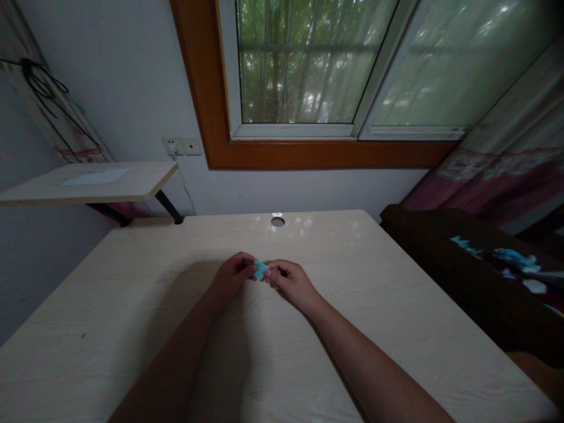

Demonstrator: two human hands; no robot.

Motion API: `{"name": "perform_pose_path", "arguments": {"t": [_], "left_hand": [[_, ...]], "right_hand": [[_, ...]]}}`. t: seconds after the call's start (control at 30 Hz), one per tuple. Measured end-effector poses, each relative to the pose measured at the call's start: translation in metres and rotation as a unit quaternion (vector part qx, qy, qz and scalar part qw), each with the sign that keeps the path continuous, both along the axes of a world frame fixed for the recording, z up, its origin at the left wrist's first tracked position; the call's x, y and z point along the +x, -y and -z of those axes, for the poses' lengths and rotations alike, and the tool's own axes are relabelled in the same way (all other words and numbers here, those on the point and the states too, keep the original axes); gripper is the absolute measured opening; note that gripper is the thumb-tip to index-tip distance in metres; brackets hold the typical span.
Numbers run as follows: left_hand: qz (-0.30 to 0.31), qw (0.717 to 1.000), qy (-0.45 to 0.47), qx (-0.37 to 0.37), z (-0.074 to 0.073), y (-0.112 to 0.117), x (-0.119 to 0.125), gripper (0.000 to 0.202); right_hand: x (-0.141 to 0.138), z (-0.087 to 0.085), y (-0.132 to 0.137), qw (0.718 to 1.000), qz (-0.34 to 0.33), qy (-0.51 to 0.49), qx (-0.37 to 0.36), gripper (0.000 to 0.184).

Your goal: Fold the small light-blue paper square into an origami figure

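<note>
A small turquoise piece (260, 270), flat and thin-looking like folded paper, is pinched between my two hands above the middle of the table. My left hand (233, 274) grips its left side between thumb and fingers. On the other side, my right hand (293, 281) holds the right edge with thumb and fingertips. The fingers cover part of the piece, so its full shape is hidden. Below them lies the pale wood-grain table (388, 329), with the shadow of my left arm falling on it.
A raised shelf (145, 182) on black legs bears a white sheet (97, 176) at back left. A round cable hole (278, 222) sits near the table's far edge. At right, dark furniture (445, 258) holds turquoise and white items (515, 258). A window (317, 70) is ahead.
</note>
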State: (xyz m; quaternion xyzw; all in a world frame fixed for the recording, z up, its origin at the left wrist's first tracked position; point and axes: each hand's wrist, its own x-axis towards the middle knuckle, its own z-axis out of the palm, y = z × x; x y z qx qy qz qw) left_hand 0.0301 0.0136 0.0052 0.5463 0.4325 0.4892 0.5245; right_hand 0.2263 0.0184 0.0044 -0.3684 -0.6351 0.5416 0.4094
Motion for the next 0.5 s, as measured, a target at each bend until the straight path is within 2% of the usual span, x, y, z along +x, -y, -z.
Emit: {"name": "perform_pose_path", "arguments": {"t": [0.3, 0.5], "left_hand": [[-0.006, 1.000, 0.006, 0.025, -0.0010, -0.0005, 0.0008, 0.032], [-0.007, 0.999, -0.013, 0.038, -0.0006, 0.0015, 0.0020, 0.027]], "right_hand": [[-0.0004, -0.0015, 0.0004, 1.000, -0.001, 0.006, -0.001, 0.026], [0.0002, -0.0008, 0.0003, 1.000, 0.000, 0.012, 0.011, 0.027]]}}
